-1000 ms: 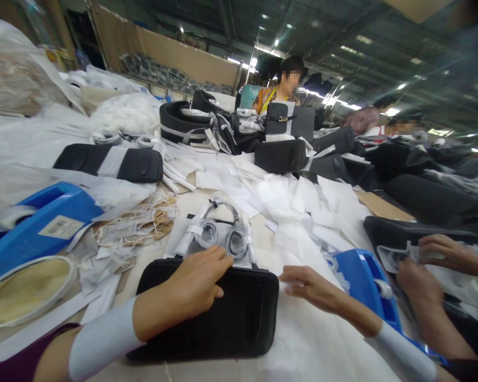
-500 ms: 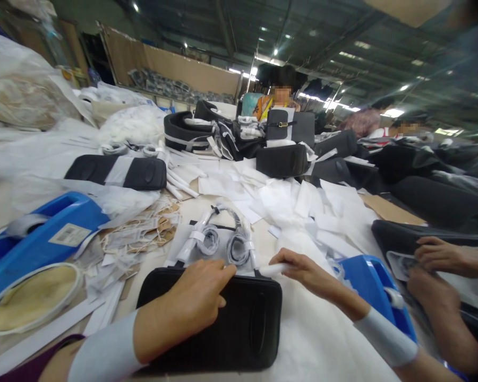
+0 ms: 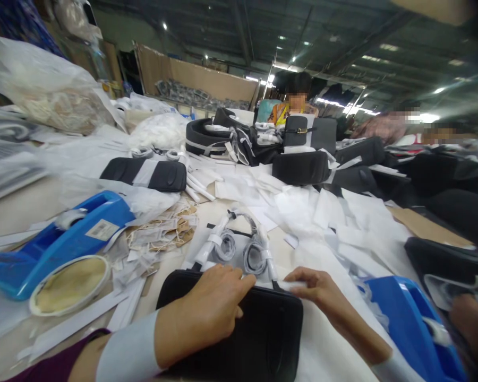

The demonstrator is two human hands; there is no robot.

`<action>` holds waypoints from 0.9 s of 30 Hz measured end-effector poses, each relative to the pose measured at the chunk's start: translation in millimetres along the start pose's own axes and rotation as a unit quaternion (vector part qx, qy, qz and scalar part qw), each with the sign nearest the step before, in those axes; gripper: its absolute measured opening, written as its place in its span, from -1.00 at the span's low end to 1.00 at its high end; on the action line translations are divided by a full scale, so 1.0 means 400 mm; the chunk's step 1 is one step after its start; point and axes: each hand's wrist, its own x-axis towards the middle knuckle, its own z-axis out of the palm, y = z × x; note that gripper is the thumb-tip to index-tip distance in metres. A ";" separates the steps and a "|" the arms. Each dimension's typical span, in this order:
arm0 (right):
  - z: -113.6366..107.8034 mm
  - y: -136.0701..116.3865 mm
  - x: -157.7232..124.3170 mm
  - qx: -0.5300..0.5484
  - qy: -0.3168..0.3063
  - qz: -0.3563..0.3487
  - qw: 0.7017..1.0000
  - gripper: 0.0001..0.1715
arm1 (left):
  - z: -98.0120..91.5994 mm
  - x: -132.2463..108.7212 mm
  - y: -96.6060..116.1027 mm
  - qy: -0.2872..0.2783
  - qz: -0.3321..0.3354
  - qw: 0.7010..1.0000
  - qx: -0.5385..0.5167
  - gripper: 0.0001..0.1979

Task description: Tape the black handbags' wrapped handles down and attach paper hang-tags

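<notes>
Hands (image 3: 213, 300) touch a smooth, round-cornered black bag (image 3: 258, 345) and white strip (image 3: 287, 285).

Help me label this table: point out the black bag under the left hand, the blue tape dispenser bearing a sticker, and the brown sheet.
Black bag (image 3: 249, 347): head view, on its smooth panel.
Blue tape dispenser (image 3: 63, 252): head view, on its side wall.
Brown sheet (image 3: 429, 227): head view, on its middle.

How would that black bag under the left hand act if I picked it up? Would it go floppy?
Probably not very floppy: the black bag looks fairly stiff, because its front looks smooth and its edges neat. Its wrapped handle might wobble, as narrow black tabs seem to join it on. The slightly shiny front could feel slippery.
</notes>
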 end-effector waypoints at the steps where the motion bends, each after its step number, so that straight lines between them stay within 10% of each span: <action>1: 0.001 0.003 -0.004 -0.007 -0.017 0.007 1.000 -0.78 | 0.001 0.000 -0.001 -0.001 0.001 1.000 0.002 -0.78; 12: -0.045 -0.014 -0.020 -0.011 0.070 0.009 0.997 -0.68 | 0.016 -0.012 -0.006 0.035 -0.006 0.999 0.029 -0.77; 27: 0.020 0.023 -0.021 0.062 0.020 0.029 0.997 -0.63 | 0.021 -0.024 -0.011 0.050 -0.013 0.998 0.042 -0.70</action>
